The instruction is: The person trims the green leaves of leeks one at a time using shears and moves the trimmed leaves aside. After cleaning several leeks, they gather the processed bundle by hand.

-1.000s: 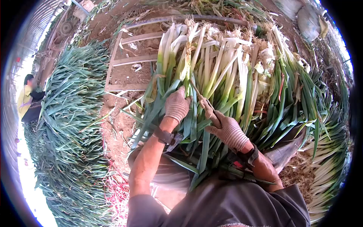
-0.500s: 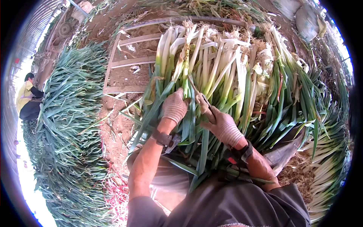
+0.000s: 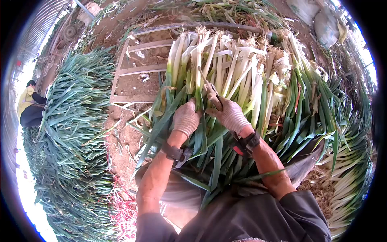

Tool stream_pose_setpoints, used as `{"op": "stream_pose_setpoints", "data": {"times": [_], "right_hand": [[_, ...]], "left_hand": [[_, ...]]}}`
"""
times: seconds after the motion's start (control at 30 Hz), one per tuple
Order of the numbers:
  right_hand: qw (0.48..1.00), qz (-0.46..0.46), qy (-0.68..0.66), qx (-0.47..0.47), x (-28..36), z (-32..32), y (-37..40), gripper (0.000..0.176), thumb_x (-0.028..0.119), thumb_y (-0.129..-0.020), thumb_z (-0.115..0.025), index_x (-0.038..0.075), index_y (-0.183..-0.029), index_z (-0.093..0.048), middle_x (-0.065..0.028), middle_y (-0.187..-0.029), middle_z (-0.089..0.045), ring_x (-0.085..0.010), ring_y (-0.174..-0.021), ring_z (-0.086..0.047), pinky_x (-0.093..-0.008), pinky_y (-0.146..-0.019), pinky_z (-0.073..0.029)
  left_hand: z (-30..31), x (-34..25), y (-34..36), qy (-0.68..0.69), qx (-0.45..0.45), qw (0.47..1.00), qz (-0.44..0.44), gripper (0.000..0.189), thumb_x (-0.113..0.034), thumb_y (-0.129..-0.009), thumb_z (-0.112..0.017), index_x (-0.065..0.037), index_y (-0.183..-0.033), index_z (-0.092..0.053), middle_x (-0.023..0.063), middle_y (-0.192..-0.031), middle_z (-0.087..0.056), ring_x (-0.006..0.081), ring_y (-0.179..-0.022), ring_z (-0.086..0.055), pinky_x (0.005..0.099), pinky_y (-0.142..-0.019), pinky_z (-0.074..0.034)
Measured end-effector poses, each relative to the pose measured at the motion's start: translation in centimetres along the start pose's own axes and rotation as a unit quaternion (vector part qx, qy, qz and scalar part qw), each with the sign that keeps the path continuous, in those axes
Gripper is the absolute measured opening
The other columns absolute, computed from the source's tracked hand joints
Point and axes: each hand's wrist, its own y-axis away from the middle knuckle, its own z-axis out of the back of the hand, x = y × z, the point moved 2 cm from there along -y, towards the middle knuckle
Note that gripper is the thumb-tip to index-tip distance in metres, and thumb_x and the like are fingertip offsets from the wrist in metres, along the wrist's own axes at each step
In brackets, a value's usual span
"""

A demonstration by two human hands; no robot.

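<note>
Both of my hands wear pale ribbed gloves. My left hand (image 3: 186, 117) is closed around the green lower part of a long green onion (image 3: 198, 60), its white shaft and roots pointing away from me. Close beside it, my right hand (image 3: 231, 115) grips a knife (image 3: 213, 97). The narrow blade runs up and to the left, right along the held stalk. Under and around both hands lies a pile of green onions (image 3: 244, 82), white ends and roots at the far side, leaves hanging toward my lap.
A slatted wooden frame (image 3: 141, 98) lies beneath the pile. At left stands a large bank of green onions (image 3: 76, 137), with a person (image 3: 30, 105) behind it. Red and white strips (image 3: 125, 213) lie on the soil. More onions (image 3: 348, 181) are stacked at right; sacks (image 3: 325, 28) sit far right.
The knife and my right hand have moved slightly up and left, toward the held stalk. Brownish outer layers on that stalk are gone, leaving it whiter. My left hand keeps its hold.
</note>
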Motion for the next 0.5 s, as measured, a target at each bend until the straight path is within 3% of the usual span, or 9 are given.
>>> {"op": "stream_pose_setpoints", "data": {"times": [0.5], "right_hand": [[0.997, 0.021, 0.059, -0.036, -0.2, 1.7, -11.6, 0.060, 0.054, -0.082, -0.073, -0.001, -0.105, -0.071, -0.0263, -0.091, -0.070, -0.0401, -0.092, -0.069, -0.0453, -0.081, -0.053]], "left_hand": [[-0.3, 0.5, 0.0, 0.023, -0.009, 0.999, -0.021, 0.043, -0.028, -0.086, -0.070, -0.006, -0.122, -0.060, 0.0258, -0.091, -0.071, 0.0438, -0.091, -0.068, 0.0513, -0.083, -0.054]]}}
